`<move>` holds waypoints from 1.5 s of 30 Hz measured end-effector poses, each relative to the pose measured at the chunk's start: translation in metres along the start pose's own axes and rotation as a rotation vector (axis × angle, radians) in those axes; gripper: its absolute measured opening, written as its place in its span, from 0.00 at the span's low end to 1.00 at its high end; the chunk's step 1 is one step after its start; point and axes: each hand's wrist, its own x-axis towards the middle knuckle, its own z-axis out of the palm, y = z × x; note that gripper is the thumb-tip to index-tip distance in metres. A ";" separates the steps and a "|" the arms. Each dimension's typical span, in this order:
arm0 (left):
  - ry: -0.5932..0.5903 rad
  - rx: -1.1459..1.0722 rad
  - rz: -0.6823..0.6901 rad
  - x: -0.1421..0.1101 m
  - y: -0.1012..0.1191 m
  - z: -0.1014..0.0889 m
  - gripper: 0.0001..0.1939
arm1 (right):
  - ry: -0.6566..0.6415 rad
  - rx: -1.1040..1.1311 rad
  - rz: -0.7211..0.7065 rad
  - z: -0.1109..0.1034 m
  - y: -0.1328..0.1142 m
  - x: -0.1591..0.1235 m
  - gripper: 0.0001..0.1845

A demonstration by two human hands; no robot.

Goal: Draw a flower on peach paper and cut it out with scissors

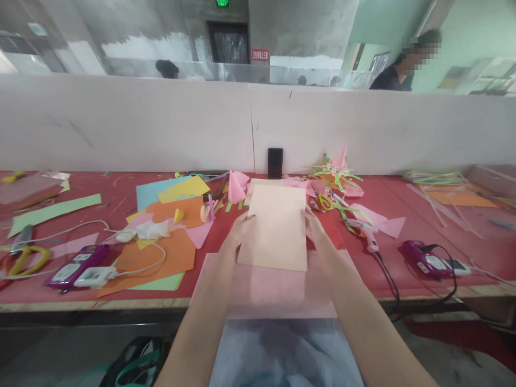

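A cream sheet of paper (276, 228) is held upright-long in front of me, one hand at each side edge. My left hand (241, 228) grips its left edge, with fingers partly hidden behind it. On the opposite edge my right hand (312, 223) closes in the same way. Beneath lies a large pink sheet (282, 298), which reaches past the table's front edge. Just beyond the left hand stands a pink paper cone (236, 187). Yellow-handled scissors (323, 202) lie past the right hand, near a paper figure with a pink cone hat (337, 166).
A black phone (275, 163) leans on the white partition (161, 123). Orange paper (157, 260), a purple power strip (78, 266) and large scissors (26, 255) lie left. To the right are a glue gun (368, 236) and another purple power strip (425, 258). People are beyond the partition.
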 end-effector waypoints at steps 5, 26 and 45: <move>-0.002 -0.015 0.036 0.012 -0.016 -0.007 0.19 | -0.061 -0.010 0.062 -0.001 -0.006 -0.013 0.20; -0.182 0.038 0.018 0.005 -0.013 -0.016 0.17 | -0.145 -0.485 -0.057 -0.008 -0.013 -0.059 0.19; -0.130 -0.055 0.028 0.011 -0.027 -0.014 0.16 | -0.029 -0.582 -0.240 -0.017 -0.014 -0.049 0.20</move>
